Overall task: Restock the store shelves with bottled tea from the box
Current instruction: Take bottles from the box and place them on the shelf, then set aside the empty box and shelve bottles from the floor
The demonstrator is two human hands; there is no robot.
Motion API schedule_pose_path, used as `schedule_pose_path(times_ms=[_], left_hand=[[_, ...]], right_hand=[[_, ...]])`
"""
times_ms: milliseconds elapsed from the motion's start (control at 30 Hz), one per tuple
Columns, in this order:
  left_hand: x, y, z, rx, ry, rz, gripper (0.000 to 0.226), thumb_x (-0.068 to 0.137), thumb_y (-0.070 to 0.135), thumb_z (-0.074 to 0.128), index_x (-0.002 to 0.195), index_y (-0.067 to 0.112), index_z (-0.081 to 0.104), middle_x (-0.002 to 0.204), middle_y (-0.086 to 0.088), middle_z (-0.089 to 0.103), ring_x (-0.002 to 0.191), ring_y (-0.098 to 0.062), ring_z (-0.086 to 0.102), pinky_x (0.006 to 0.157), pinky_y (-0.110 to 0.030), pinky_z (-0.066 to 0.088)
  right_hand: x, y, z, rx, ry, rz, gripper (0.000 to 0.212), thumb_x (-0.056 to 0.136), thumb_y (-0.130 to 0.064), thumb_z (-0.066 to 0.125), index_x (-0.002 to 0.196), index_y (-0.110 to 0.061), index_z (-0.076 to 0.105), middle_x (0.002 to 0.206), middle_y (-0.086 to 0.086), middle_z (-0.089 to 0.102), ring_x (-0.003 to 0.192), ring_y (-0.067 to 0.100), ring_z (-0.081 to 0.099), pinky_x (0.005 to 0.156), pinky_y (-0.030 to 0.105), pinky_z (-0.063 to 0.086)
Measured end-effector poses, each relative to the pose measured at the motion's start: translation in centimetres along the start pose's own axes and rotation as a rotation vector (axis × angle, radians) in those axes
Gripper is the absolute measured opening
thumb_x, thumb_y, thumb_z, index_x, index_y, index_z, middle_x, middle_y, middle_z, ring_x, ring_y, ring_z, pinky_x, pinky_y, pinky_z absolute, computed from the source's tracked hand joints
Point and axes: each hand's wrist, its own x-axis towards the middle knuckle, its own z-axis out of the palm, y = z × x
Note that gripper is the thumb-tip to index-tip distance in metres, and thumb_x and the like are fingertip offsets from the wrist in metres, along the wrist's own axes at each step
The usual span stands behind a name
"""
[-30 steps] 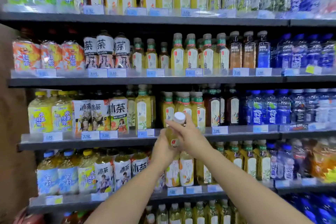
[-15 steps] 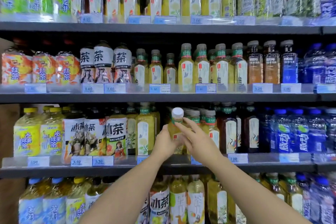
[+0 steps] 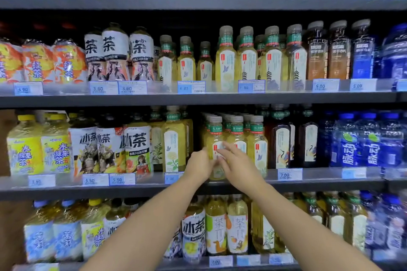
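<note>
The left hand [image 3: 198,166] has its grip round a tea bottle [image 3: 214,138] standing on the shelf [image 3: 319,185]. The right hand [image 3: 239,168] has its grip released, fingers flat on the label.

Tea bottle [image 3: 214,136] on shelf [image 3: 66,191] front, between left hand [image 3: 199,164] and right hand [image 3: 239,167]; neighbour bottle [image 3: 257,138] right of both.

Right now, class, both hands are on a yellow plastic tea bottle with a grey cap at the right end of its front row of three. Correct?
No: the head view shows the left hand and right hand on the yellow plastic grey-capped tea bottle at the left end of its front row of three.
</note>
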Motion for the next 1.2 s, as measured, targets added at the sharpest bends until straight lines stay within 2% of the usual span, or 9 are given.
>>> schedule_pose_path(times_ms=[133,267,433,600,833,967,1067,1133,1200], left_hand=[[-1.2,0.0,-0.6,0.092,0.026,0.001,0.024,0.096,0.031,0.063,0.115,0.017,0.066,0.098,-0.003,0.071,0.085,-0.021,0.067,0.078,-0.041,0.059],[-3.7,0.4,-0.9,0.108,0.096,0.069,0.022,0.097,0.027,0.061,0.118,0.020,0.062,0.104,-0.001,0.069,0.090,-0.021,0.065,0.074,-0.042,0.059],[-7.6,0.7,-0.4,0.226,0.139,0.213,0.036,0.101,0.022,0.054,0.136,0.017,0.058,0.129,-0.002,0.061,0.113,-0.024,0.058,0.089,-0.043,0.054],[-11.3,1.0,0.7,0.241,0.109,0.270,0.031,0.103,0.021,0.046,0.128,0.016,0.063,0.122,-0.002,0.065,0.108,-0.024,0.061,0.086,-0.042,0.054],[-15.8,1.5,5.8,0.182,-0.002,0.319,0.026,0.102,0.016,0.045,0.118,0.020,0.066,0.110,-0.002,0.065,0.099,-0.026,0.063,0.075,-0.037,0.051],[-18.1,3.6,10.5,0.105,-0.091,0.365,0.027,0.102,0.018,0.045,0.116,0.020,0.068,0.113,-0.003,0.066,0.102,-0.029,0.063,0.079,-0.039,0.052],[-21.1,5.5,15.4,0.051,-0.165,0.387,0.025,0.101,0.022,0.048,0.111,0.019,0.071,0.111,-0.001,0.066,0.099,-0.026,0.065,0.080,-0.039,0.054],[-23.6,6.5,19.0,0.044,-0.237,0.422,0.024,0.101,0.023,0.048,0.110,0.017,0.070,0.110,-0.001,0.064,0.098,-0.025,0.064,0.078,-0.037,0.053],[-26.0,7.1,22.9,0.036,-0.342,0.460,0.024,0.102,0.023,0.047,0.109,0.017,0.069,0.109,-0.002,0.063,0.095,-0.026,0.063,0.077,-0.038,0.053]], right_hand=[[-1.1,-0.3,-0.6,0.015,-0.032,0.040,0.037,0.103,-0.034,0.042,0.135,-0.022,0.057,0.151,-0.001,0.043,0.137,0.018,0.040,0.114,0.035,0.035],[-2.7,-1.2,-1.8,0.016,-0.063,0.054,0.034,0.103,-0.028,0.046,0.131,-0.015,0.061,0.138,0.001,0.053,0.124,0.019,0.051,0.104,0.031,0.041],[-5.2,-1.5,-3.2,0.040,-0.108,0.134,0.032,0.102,-0.023,0.046,0.129,-0.013,0.061,0.133,0.004,0.056,0.122,0.021,0.052,0.100,0.026,0.038],[-8.4,-1.6,-4.2,0.013,-0.131,0.179,0.030,0.101,-0.025,0.046,0.123,-0.014,0.064,0.121,0.001,0.060,0.112,0.019,0.057,0.095,0.029,0.045],[-15.4,-0.1,-5.2,-0.020,-0.226,0.329,0.032,0.100,-0.026,0.046,0.126,-0.019,0.064,0.126,0.000,0.059,0.118,0.018,0.056,0.101,0.031,0.044],[-20.9,2.5,-7.2,-0.060,-0.240,0.456,0.034,0.100,-0.026,0.046,0.128,-0.018,0.062,0.130,0.003,0.059,0.116,0.022,0.057,0.099,0.035,0.047],[-26.3,4.9,-8.6,-0.095,-0.261,0.543,0.030,0.099,-0.022,0.046,0.120,-0.014,0.066,0.117,0.007,0.065,0.105,0.025,0.060,0.089,0.037,0.051],[-30.3,7.2,-9.2,-0.108,-0.309,0.623,0.024,0.097,-0.021,0.046,0.105,-0.016,0.068,0.099,0.007,0.067,0.090,0.026,0.062,0.076,0.037,0.052],[-34.6,9.9,-9.4,-0.092,-0.340,0.729,0.021,0.096,-0.022,0.045,0.086,-0.018,0.063,0.081,0.004,0.063,0.077,0.026,0.059,0.065,0.034,0.046]])
